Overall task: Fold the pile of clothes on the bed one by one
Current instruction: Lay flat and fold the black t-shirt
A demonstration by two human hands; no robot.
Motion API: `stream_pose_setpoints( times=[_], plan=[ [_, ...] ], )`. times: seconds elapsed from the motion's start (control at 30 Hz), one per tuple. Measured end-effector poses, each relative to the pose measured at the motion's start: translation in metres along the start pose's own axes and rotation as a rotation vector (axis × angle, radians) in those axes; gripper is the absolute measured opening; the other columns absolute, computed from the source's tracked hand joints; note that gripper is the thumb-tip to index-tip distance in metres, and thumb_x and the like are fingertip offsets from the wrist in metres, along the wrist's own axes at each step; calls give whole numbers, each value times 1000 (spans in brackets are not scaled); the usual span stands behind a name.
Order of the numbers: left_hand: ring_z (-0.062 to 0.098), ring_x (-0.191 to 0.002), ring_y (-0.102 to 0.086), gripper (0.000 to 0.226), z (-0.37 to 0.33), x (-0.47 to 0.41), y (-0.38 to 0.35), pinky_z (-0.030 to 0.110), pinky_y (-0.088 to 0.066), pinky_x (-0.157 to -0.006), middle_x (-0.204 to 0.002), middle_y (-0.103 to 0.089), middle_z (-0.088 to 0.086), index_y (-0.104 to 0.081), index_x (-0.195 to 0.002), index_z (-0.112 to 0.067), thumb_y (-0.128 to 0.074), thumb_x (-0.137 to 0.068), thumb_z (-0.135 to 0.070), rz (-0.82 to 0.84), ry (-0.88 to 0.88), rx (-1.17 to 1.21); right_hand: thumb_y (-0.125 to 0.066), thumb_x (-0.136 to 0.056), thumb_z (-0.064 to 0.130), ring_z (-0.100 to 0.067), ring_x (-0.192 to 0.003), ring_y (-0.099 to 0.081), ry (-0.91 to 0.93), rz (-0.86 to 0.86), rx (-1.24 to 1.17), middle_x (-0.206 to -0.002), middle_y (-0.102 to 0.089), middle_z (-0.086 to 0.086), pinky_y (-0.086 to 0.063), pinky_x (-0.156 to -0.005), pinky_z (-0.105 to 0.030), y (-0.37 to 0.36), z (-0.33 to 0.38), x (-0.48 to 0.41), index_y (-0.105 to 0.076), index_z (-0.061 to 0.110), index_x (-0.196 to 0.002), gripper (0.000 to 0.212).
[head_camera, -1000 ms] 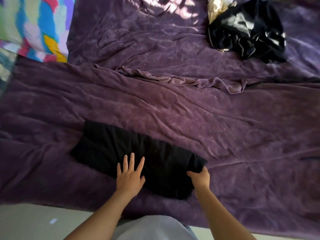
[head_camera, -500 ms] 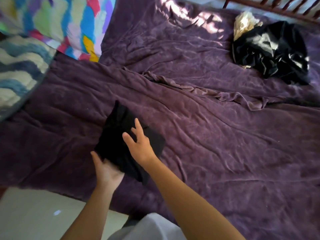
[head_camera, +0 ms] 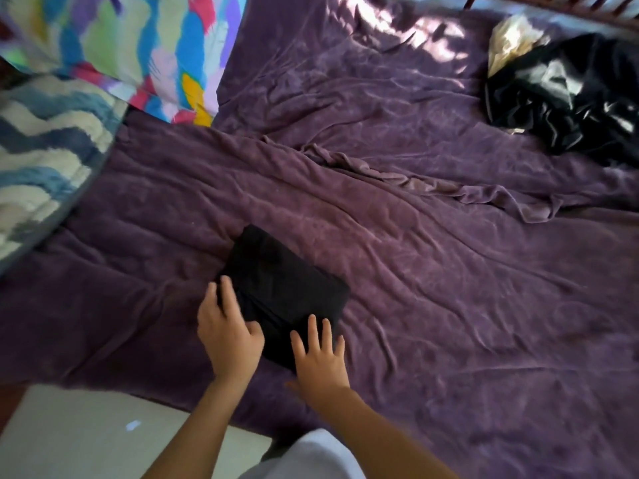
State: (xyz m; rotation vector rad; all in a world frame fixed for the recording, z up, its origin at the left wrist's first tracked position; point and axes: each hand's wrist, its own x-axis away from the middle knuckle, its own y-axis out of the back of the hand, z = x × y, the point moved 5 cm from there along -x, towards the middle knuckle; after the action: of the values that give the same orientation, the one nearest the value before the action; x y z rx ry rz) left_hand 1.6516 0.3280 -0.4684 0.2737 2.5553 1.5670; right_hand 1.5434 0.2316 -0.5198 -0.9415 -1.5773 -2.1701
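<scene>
A black garment (head_camera: 280, 285), folded into a small rectangle, lies on the purple bed cover (head_camera: 432, 271) near the front edge. My left hand (head_camera: 226, 326) rests flat on its left side, fingers straight, thumb on the cloth. My right hand (head_camera: 320, 357) lies flat on its near corner with fingers spread. At the far right of the bed sits the pile of unfolded clothes (head_camera: 567, 95), shiny black fabric with a cream piece (head_camera: 511, 43) at its top left.
A multicoloured sheet (head_camera: 138, 53) and a blue-and-white wavy blanket (head_camera: 41, 157) lie at the bed's left end. A wooden bed rail (head_camera: 553, 8) runs along the far side. Pale floor (head_camera: 86, 437) shows below the bed's front edge.
The long black garment has been folded in half to the left into a compact rectangle and laid down. Both hands now rest flat on it.
</scene>
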Motion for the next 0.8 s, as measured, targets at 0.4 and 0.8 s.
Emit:
stream_pose_setpoints(
  times=[0.4,0.8],
  plan=[
    [28,-119,-55,97,4,-23,-38,57,-38,-98,-128,-59,9,-46,-138,-17,-88,-53,-36,523,-703,-545,-87,-25,4,-22,-64,-64,-15,-509,-38,-77,-67,3,-32,-28,-15,72,-43,15,-75,18,-92,70],
    [25,-51,-62,65,-304,47,-21,28,-50,-47,-69,-65,8,-73,-80,-1,-78,-18,17,104,-1284,144,-86,-24,7,-21,-78,-56,-308,-899,215,-86,-70,1,-37,-31,-17,150,-224,257,-75,19,-86,64]
  ],
)
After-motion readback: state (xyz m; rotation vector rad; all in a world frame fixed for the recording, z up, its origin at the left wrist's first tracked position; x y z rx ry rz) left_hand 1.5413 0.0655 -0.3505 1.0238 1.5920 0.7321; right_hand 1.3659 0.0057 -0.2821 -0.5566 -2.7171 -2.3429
